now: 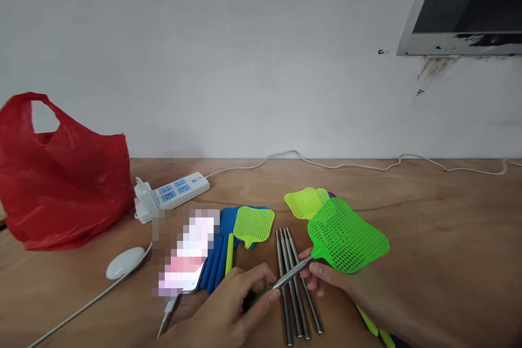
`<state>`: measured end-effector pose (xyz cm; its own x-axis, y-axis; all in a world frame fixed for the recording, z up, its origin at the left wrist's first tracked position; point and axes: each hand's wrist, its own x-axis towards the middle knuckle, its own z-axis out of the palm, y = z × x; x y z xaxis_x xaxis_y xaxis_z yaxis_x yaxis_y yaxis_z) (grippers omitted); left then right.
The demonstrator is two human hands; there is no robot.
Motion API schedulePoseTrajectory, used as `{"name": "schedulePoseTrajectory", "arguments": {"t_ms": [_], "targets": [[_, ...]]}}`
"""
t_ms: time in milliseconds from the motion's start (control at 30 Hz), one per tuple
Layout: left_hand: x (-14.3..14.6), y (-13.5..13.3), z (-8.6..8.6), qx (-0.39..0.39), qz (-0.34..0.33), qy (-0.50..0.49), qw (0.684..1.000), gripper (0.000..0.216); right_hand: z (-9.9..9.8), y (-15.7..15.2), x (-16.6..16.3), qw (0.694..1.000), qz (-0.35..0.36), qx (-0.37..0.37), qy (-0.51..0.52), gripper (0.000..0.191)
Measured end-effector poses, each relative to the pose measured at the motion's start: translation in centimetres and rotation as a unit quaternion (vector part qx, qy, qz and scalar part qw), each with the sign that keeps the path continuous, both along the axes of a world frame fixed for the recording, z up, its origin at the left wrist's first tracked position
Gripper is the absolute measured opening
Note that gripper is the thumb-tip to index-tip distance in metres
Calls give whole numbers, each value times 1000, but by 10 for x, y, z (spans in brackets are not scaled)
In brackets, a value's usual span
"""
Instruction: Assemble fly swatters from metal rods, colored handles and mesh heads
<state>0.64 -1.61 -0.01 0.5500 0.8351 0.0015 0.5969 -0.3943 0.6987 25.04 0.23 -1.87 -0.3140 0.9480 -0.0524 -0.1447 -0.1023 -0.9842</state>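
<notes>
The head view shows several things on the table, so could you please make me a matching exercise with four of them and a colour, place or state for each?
Things:
1. Plastic bag
2. Green swatter
3. Power strip
4. Metal rods

Descriptions:
A. White, with light-blue sockets
B. Held by the left hand and right hand
C. Silver-coloured, lying loose on the table
D. Red, at the far left

Pairs: 1-D, 2-B, 3-A, 4-C

Bag [73, 190] left of phone [191, 261], 4 rods [295, 310] right
</notes>
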Motion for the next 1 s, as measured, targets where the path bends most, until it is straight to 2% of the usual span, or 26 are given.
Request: {"name": "schedulePoseTrajectory", "arguments": {"t_ms": [67, 133, 200, 267, 500, 700, 867, 1000], "targets": [[2, -2, 1, -35, -5, -21, 999, 39, 0, -1, -1, 1000, 5, 0, -11, 32], [5, -3, 1, -114, -19, -66, 991, 45, 1, -2, -2, 1000, -2, 1, -20, 32], [9, -4, -1, -211, -25, -124, 969, 53, 3, -4, -4, 1000, -17, 1, -17, 32], [12, -3, -3, -271, -21, -166, 948, 59, 5, -6, -6, 999, -36, 0, -7, 32], [15, 0, -9, -288, -5, -205, 935, 54, 1, -6, -9, 1000, -28, -8, 6, 33], [17, -4, 0, -302, -17, -203, 931, 51, 1, -9, -9, 999, -39, -7, 21, 34], [17, -3, 4, -406, -19, -249, 879, 54, 2, -10, -7, 996, -77, 7, 39, 35], [15, 0, 9, -448, -19, -262, 854, 53, 0, -10, -6, 994, -93, 4, 50, 37]]}}
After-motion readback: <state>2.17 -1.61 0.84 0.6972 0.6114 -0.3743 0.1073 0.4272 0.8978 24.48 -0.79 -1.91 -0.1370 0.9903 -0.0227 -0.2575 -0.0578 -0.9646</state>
